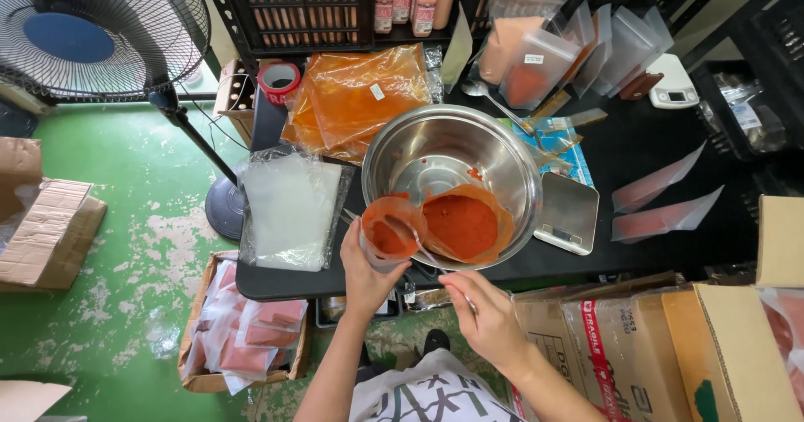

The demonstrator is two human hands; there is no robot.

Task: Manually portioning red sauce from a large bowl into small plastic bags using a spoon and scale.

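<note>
Head view: left hand [368, 273] grip closed round pouch [392, 233]; right hand [488, 317] pinches spoon [423, 250] inside it.

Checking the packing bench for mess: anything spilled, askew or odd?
Nothing spilled on the table. The red powder sits in a bag inside the steel bowl, with smears on the bowl's inner wall. The left hand holds a pouch of powder; the right hand holds a spoon in it.
</note>
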